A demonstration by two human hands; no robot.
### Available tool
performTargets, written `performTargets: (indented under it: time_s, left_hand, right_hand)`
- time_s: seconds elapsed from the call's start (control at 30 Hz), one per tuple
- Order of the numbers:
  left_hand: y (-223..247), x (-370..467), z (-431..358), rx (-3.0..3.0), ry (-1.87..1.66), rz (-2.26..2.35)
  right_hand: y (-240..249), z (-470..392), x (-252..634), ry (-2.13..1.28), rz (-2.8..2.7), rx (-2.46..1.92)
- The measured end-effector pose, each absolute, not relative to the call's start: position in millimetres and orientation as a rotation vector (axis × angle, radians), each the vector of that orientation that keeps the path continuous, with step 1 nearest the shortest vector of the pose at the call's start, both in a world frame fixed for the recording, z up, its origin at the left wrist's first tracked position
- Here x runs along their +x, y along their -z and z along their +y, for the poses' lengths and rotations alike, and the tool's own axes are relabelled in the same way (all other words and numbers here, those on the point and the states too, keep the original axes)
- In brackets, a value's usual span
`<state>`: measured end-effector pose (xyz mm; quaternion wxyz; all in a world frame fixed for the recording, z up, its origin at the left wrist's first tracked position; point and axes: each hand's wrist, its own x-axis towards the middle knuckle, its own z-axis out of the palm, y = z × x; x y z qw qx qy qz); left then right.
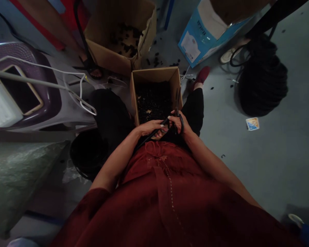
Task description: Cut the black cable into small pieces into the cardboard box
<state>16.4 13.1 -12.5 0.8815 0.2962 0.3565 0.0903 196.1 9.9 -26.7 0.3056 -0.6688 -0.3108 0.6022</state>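
My left hand (151, 127) is closed around a long black strip (148, 137) that slants up from my lap. In my right hand (183, 124) is a pair of black-handled scissors (177, 101), their blades pointing away from me and slightly apart. The right fingertips meet the strip's far end close to my left fingers; whether they pinch it I cannot tell. Just beyond both hands, between my legs, stands an open cardboard box (156, 72). Many small black pieces (154, 99) lie inside it.
Another cardboard box (105, 56) with black pieces stands behind, near a person's foot (95, 72). A blue-and-white carton (195, 37) is farther right, with a black coil (262, 79) beyond. At left, a purple stool (50, 106) bears a phone (22, 91) and cables.
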Motion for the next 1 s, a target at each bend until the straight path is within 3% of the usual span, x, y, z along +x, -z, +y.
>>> performTargets:
  time_s: [0.33, 0.57, 1.0]
  left_hand:
    - [2, 12, 13, 0.880, -0.047, 0.789]
    - [17, 36, 9, 0.608, -0.348, 0.883]
    - [24, 28, 18, 0.638, -0.507, 1.050]
  right_hand:
    - [43, 21, 212, -1.490, -0.656, -1.754]
    - [30, 20, 204, -1.400, -0.943, -1.804]
    - [12, -6, 225, -1.476, -1.180, -1.866]
